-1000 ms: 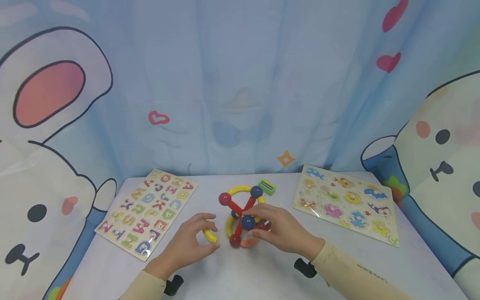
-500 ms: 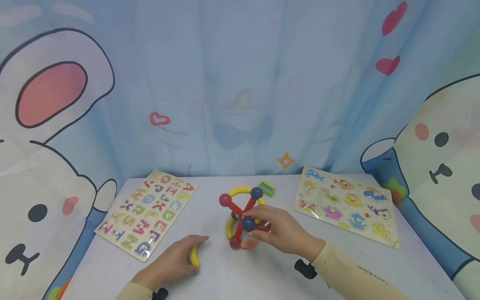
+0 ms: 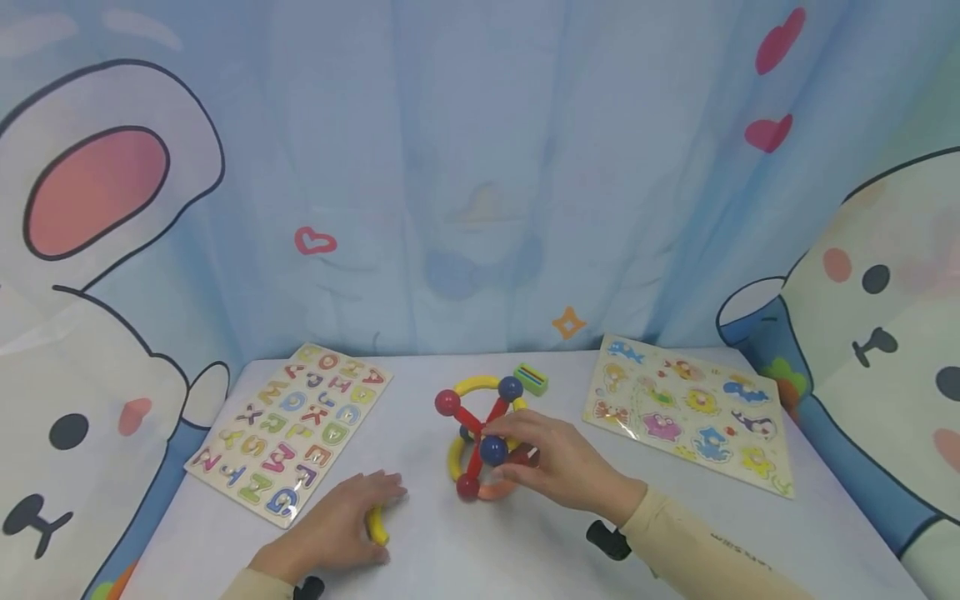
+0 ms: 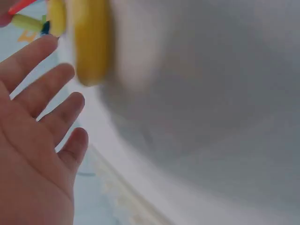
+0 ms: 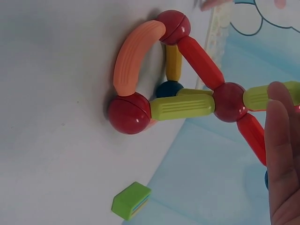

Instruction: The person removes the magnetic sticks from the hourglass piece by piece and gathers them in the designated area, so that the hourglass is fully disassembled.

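Observation:
Near the front left of the table, my left hand [image 3: 333,521] has its fingers spread beside a yellow curved stick [image 3: 377,527]. The left wrist view shows straight fingers [image 4: 51,89] with the yellow stick [image 4: 92,44] past their tips, close over the white surface. At centre stands a magnetic ball-and-stick model [image 3: 447,402] of red and blue balls joined by straight and curved sticks. My right hand [image 3: 558,462] pinches it by its front side, around a blue ball [image 3: 493,451]. From the right wrist, the model's salmon curved stick [image 5: 133,58] and light green stick [image 5: 183,107] show.
A wooden alphabet puzzle board [image 3: 292,425] lies on the left, and a sea-animal puzzle board [image 3: 693,408] on the right. Just behind the model sits a small green block [image 3: 531,379] with coloured stripes. A blue cartoon curtain [image 3: 480,167] hangs along the table's back edge.
My left hand has moved left and toward the front edge with the yellow curved stick, lowered it to the table and loosened its fingers. The right hand keeps its place on the model.

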The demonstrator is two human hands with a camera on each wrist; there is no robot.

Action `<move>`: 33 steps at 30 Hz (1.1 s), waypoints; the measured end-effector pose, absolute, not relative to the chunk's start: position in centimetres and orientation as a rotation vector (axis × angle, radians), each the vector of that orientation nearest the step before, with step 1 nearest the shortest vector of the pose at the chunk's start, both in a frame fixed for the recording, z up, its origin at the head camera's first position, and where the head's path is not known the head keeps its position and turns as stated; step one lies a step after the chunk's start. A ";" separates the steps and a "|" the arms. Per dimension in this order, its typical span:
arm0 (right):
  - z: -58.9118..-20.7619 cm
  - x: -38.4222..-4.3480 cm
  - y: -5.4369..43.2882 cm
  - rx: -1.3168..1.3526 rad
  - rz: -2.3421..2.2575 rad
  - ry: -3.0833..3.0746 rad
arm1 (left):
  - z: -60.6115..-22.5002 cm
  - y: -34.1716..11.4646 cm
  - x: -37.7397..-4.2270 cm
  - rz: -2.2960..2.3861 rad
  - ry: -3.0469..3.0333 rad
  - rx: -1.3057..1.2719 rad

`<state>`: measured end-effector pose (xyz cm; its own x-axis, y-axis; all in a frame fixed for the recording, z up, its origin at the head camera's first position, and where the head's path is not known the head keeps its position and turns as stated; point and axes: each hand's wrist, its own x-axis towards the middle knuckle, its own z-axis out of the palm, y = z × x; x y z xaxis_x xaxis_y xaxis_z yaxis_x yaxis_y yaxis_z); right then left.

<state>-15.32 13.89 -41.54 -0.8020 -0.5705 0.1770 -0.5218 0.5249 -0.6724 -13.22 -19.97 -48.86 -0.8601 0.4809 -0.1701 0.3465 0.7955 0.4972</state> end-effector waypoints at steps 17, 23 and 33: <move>-43.0 -13.8 13.4 -0.706 -1.315 2.969 | -44.0 -11.5 -17.6 1.708 2.324 0.501; -43.2 -13.4 12.3 -0.269 -1.871 2.371 | -44.5 -10.6 -17.9 1.840 2.118 0.423; -43.2 -14.0 12.3 -0.229 -1.901 2.238 | -44.7 -10.4 -17.6 1.912 2.019 0.402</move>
<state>-14.05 12.25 -43.25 -0.9689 -0.2426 -0.0487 0.0089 0.1626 -0.9867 -17.58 -10.37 -44.66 -0.9054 0.4221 -0.0454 -0.0224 0.0594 0.9980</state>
